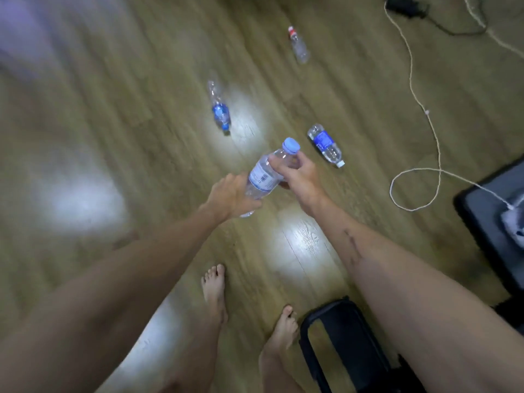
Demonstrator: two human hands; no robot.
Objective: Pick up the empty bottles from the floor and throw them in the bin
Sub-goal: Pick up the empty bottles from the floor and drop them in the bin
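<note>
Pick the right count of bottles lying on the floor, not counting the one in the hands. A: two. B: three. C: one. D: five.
B: three lie on the wooden floor: a crushed blue-label bottle, a red-capped bottle farther off, and a white-capped blue-label bottle nearest the hands, while the left hand and right hand both hold a fourth, blue-capped bottle.

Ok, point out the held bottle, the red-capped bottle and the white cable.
held bottle (262,174), head view, on its label.
red-capped bottle (300,48), head view, on its clear body.
white cable (438,154), head view, on its mid-run above the loop.
</note>
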